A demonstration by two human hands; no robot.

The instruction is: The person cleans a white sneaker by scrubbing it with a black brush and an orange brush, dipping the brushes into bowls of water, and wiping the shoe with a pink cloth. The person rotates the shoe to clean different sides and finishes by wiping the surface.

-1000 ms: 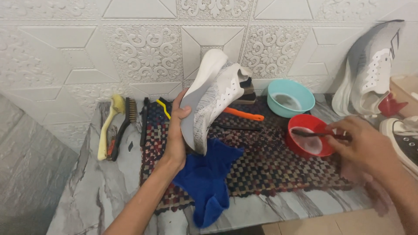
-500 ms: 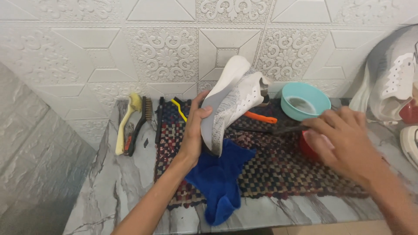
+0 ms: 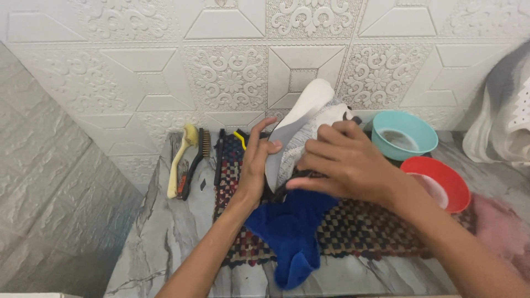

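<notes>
A white and grey sneaker (image 3: 302, 107) stands toe-up over a woven checked mat (image 3: 381, 232). My left hand (image 3: 255, 163) grips it along the sole. My right hand (image 3: 348, 165) lies against the shoe's side with its fingers closed on a small dark brush (image 3: 288, 186); only the brush's end shows under the fingers. A blue cloth (image 3: 290, 237) lies crumpled on the mat just below the shoe.
A red bowl (image 3: 444, 185) and a teal bowl (image 3: 403, 135) stand to the right. Several brushes, one yellow-handled (image 3: 181, 160), lie along the mat's left edge. Another pale shoe (image 3: 505, 118) leans at the far right above a pink cloth (image 3: 499, 229). A patterned wall stands behind.
My right hand has left the red bowl and moved left with the brush onto the shoe's side. My left hand has kept its hold on the shoe.
</notes>
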